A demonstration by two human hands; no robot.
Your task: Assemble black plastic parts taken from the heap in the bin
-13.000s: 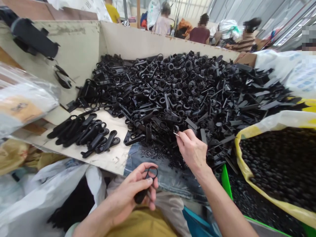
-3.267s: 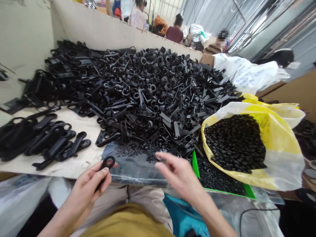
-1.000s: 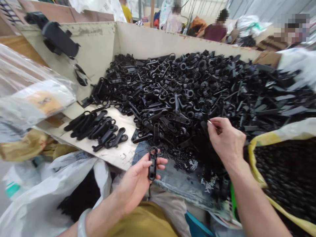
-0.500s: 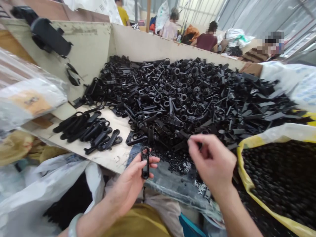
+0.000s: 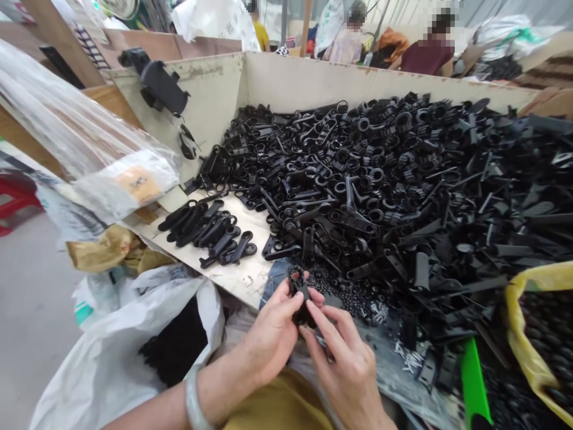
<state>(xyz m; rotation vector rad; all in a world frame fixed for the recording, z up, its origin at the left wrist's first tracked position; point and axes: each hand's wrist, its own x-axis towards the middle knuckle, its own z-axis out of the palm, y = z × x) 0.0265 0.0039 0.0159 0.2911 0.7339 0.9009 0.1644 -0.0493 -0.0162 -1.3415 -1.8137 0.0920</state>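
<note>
My left hand [image 5: 274, 331] is wrapped round a black plastic arm-shaped part [image 5: 297, 276], whose ring-shaped end points away from me. At the near end of that part, the fingers and thumb of my right hand [image 5: 347, 358] pinch it from the right side. Whether a smaller piece sits between the right fingertips is hidden. Just beyond my hands lie small black pieces [image 5: 326, 286] and some silvery screw-like pieces [image 5: 379, 312]. To the left, several similar black arms [image 5: 219, 236] lie in a row on the pale board [image 5: 244, 280].
A large heap of black plastic parts [image 5: 349, 173] fills the pale-walled bin [image 5: 313, 71]. A white sack [image 5: 102, 352] with black contents stands at lower left, a yellow-rimmed sack [image 5: 519, 322] at right. A green piece [image 5: 474, 382] stands upright nearby. Other people [image 5: 425, 54] sit behind the bin.
My right hand has moved from the heap's near edge down to the black part in my left hand and now grips its near end. The view has swung left.
</note>
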